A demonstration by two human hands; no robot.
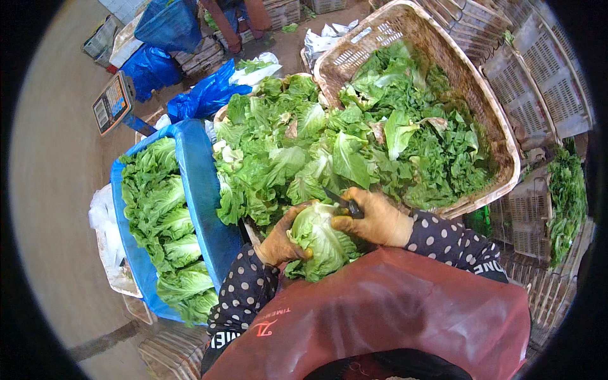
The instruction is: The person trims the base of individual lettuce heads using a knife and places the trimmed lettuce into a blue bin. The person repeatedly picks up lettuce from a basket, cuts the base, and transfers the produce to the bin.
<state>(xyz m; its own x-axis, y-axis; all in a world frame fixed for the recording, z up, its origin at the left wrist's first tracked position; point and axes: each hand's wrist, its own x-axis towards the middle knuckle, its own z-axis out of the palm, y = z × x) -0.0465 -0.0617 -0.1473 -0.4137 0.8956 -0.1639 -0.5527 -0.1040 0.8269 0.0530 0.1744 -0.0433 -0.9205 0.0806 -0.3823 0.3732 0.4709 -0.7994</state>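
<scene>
My left hand (281, 240), in a tan glove, grips a head of green lettuce (323, 244) just in front of my red apron (380, 304). The stem end of the head points away from me. In my gloved right hand (373, 216) is a knife with a black handle (354, 209); its dark blade points up and left, over the loose leaves. The right fingertips are at the upper right of the head, where I cannot tell whether they touch it. Beyond both hands spreads a heap of loose lettuce leaves (304, 156).
To the left, a blue-lined crate (202, 190) holds a row of lettuce heads (180, 228). A large dirty basket (494, 109) with leaves stands at the upper right. Behind the blue crate rises a scale display (113, 104). Stacked plastic crates (517, 90) line the right side.
</scene>
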